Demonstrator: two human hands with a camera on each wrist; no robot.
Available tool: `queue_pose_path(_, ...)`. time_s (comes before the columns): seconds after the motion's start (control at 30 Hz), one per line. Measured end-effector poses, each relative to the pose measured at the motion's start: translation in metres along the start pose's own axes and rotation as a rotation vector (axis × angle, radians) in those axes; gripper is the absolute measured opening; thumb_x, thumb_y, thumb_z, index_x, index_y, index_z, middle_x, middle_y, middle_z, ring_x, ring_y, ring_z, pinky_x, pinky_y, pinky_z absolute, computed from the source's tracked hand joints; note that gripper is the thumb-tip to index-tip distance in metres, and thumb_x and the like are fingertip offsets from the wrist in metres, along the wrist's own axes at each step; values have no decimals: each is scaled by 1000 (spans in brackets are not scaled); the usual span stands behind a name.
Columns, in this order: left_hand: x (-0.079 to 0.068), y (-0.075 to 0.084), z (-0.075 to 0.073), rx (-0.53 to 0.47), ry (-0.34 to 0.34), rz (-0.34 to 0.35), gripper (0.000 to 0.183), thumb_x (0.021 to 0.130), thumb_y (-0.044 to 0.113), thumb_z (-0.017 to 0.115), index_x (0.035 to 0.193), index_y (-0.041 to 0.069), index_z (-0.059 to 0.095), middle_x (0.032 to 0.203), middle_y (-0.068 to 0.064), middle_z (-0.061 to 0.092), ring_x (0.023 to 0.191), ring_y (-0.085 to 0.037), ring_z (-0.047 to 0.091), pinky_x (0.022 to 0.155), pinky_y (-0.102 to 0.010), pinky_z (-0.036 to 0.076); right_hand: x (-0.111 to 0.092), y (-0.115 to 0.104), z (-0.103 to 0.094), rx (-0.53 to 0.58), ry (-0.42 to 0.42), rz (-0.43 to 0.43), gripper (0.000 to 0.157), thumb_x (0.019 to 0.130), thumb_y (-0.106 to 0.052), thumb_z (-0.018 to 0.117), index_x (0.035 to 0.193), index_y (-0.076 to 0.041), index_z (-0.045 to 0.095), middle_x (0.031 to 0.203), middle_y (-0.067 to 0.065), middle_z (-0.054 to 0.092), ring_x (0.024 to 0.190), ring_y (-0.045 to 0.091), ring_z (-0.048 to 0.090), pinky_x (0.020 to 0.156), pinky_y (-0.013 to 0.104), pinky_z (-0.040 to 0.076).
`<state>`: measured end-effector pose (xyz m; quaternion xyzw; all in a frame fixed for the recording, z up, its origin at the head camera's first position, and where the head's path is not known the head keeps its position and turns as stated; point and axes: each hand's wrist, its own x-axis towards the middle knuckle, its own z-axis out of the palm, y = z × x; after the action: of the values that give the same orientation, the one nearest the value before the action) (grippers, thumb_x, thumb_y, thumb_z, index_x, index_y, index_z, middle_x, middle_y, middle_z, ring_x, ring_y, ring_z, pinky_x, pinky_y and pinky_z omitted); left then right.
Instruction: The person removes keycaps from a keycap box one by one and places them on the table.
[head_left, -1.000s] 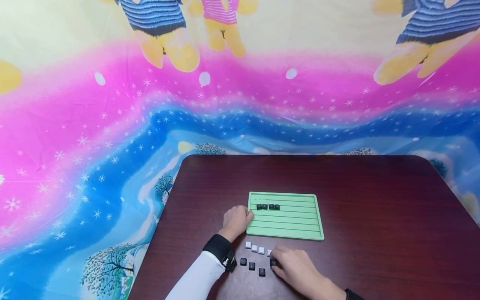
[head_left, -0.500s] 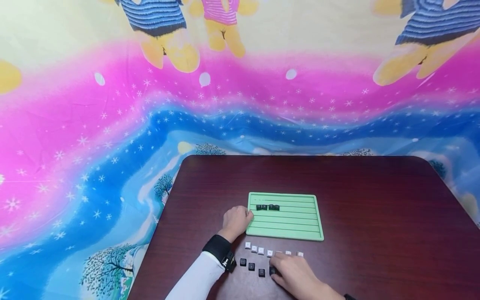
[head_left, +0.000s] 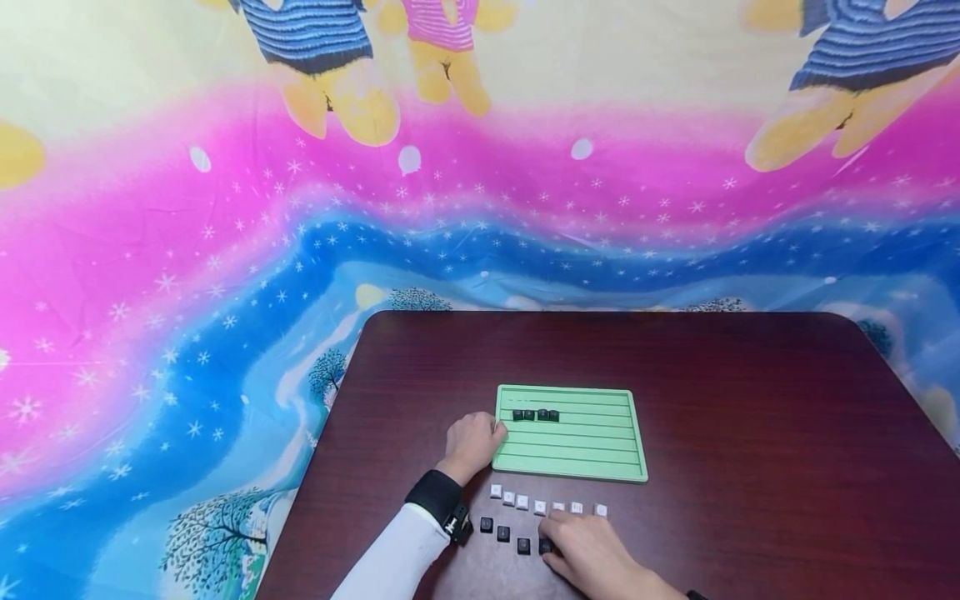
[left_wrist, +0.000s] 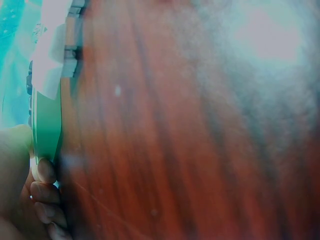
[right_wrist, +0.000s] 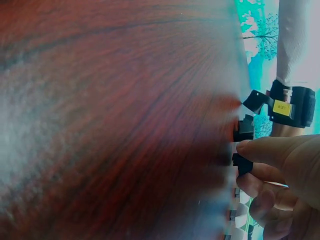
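My left hand (head_left: 472, 443) grips the left edge of a pale green ridged tray (head_left: 577, 457), thumb over its rim; the left wrist view shows curled fingertips (left_wrist: 46, 192) at its edge. Several black keycaps (head_left: 529, 415) stand in one of the tray's upper grooves. Close to the tabletop, my right hand (head_left: 588, 546) pinches a black keycap (right_wrist: 242, 163) between thumb and fingers. That keycap is at the right end of a short, uneven row of black keycaps (head_left: 503, 533). Part of it is hidden by the fingers in the head view.
A row of white keycaps (head_left: 522, 502) lies between the tray and the black ones, just beyond the right hand's fingers. The dark red-brown wooden table (head_left: 750, 417) reaches back to a colourful printed cloth (head_left: 480, 192). A black band (head_left: 435, 497) circles the left wrist.
My right hand has drawn the pinched black keycap nearer to the body, level with the nearest loose black one. More white keycaps now show beyond it. The left hand and tray have stayed put.
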<state>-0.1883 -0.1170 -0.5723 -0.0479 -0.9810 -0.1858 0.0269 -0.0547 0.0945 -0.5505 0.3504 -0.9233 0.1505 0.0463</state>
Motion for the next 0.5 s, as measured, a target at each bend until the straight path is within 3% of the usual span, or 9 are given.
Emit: queue_pose_path(0.5,0,0,1,5,-2,-7,49,94,29,54,52,21,29,53,8,22,46,-11,25,46,-27,23,0,0,0,3,5,5,21,75,-27,81,81,-21,62,73,-15,53,60,2,48,50,25,34)
